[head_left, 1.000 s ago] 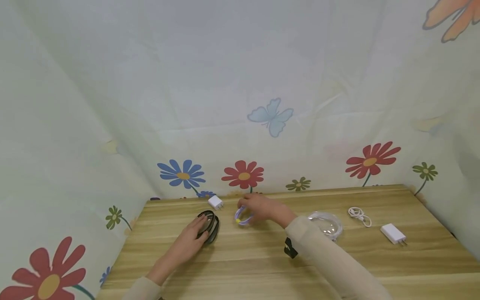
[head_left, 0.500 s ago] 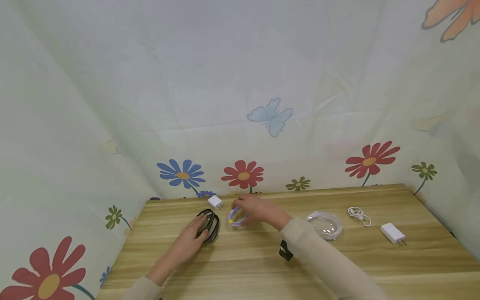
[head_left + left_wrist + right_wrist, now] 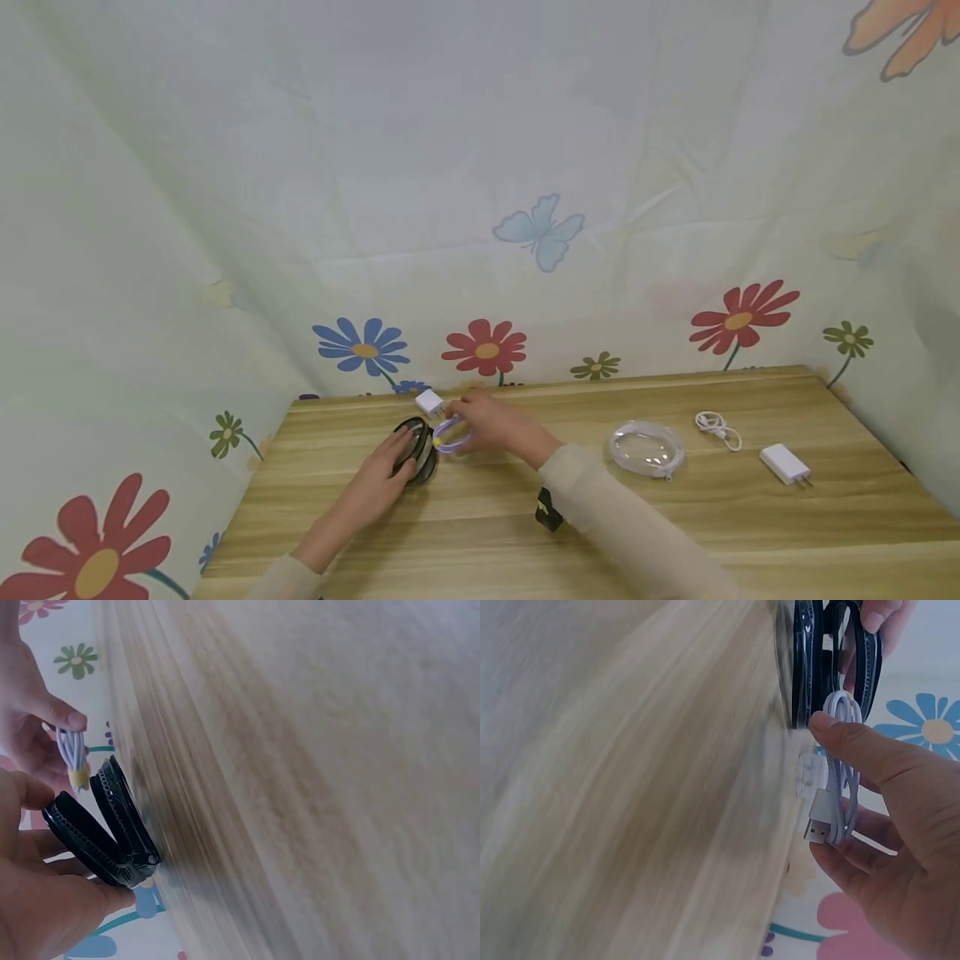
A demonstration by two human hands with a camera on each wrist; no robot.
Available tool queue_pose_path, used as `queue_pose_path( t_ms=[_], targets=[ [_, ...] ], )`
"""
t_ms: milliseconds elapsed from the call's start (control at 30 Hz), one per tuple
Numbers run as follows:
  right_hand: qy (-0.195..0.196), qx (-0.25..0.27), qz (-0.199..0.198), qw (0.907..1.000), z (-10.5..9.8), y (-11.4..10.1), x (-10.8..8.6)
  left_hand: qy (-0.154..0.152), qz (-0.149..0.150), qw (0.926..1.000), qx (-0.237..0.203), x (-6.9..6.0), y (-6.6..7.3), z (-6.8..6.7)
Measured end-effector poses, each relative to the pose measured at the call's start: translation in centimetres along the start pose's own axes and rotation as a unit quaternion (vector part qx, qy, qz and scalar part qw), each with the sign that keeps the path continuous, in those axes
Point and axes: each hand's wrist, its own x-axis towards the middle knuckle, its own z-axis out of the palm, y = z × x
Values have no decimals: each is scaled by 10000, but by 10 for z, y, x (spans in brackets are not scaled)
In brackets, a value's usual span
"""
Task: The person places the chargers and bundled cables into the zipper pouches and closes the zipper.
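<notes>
A small black-rimmed zip case (image 3: 425,458) stands parted on the table in the head view. My left hand (image 3: 375,483) holds its near side, thumb and fingers on the rim. The left wrist view shows the zip case (image 3: 86,844) spread in a V, with teeth along both rims. In my right hand (image 3: 491,421) is a coiled lavender USB cable (image 3: 444,448) with a yellow tie, right beside the case's opening. Seen from the right wrist, thumb and fingers pinch the USB cable (image 3: 844,712), its metal plug (image 3: 819,825) hanging at the lower end.
A white charger plug (image 3: 429,403) lies just behind the zip case. Farther right on the wooden table (image 3: 480,542) are a clear round pouch (image 3: 647,448), a coiled white cable (image 3: 717,429) and another white charger (image 3: 784,463). A flowered cloth backdrop (image 3: 420,275) rises behind.
My right hand has carried the lavender cable leftward to the zip case, uncovering the clear pouch. The left hand and case have stayed nearly still.
</notes>
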Motion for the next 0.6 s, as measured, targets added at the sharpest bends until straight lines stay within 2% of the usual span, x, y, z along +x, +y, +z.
queue_pose_path(
  t_ms=[200,300,467,600],
  targets=[
    [4,106,215,9997,10,-4,6,-37,-6,10000,-27,2,0,1],
    [3,57,143,9999,13,-11,10,23,-30,10000,-73,-2,-2,-1],
    [39,-221,158,9996,16,-15,12,147,47,9996,-244,-3,-2,-1],
    [158,-325,173,9992,18,-14,11,409,40,9975,-573,-1,0,-1]
  ],
)
